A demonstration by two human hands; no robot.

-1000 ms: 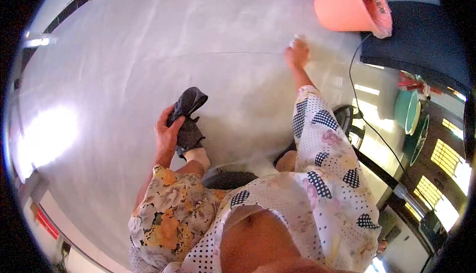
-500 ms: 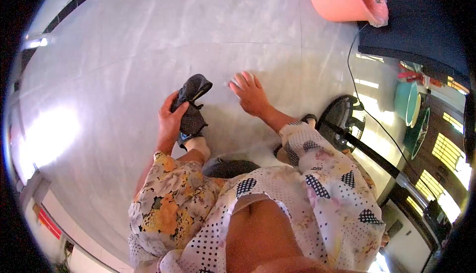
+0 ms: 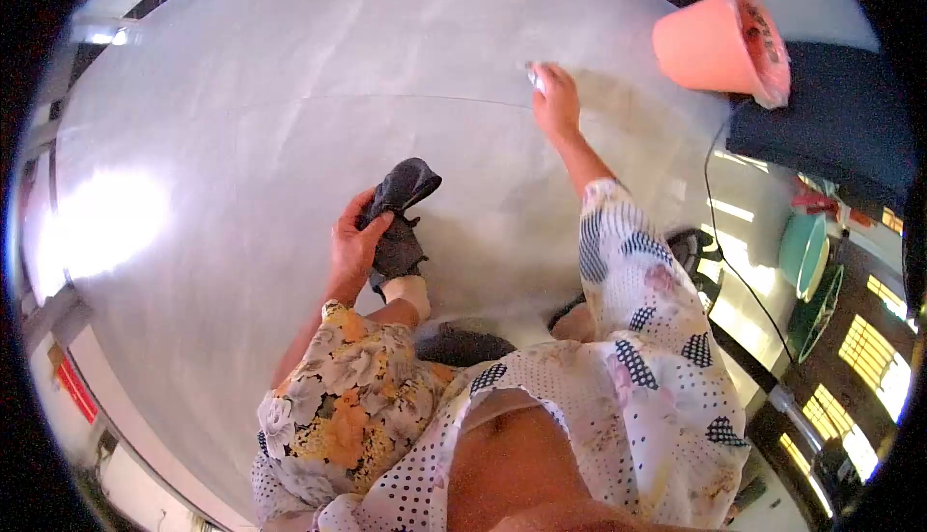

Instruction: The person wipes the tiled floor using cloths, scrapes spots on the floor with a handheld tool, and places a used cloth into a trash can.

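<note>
My left hand (image 3: 359, 238) is closed on a black shoe-like item (image 3: 406, 184), with its rounded, open end pointing away from me. It hangs over my left foot (image 3: 407, 293) and partly hides that foot's dark footwear. Out in front to the right, my right hand (image 3: 557, 102) is closed around a small crumpled white piece (image 3: 534, 78), perhaps tissue or cloth. The fingers cover most of that piece. Beneath the hands lies the pale grey floor (image 3: 386, 131).
A pink bucket (image 3: 705, 46) with a clear plastic liner stands at upper right beside a dark block (image 3: 821, 107). A black cable (image 3: 736, 262) runs down to a dark pole (image 3: 744, 358). Green basins (image 3: 803, 252) stand at far right. My right foot (image 3: 575, 322) is below.
My right hand has reached forward and to the right with the white piece, nearer the pink bucket. My left hand still grips the black item; the whole view has shifted slightly.
</note>
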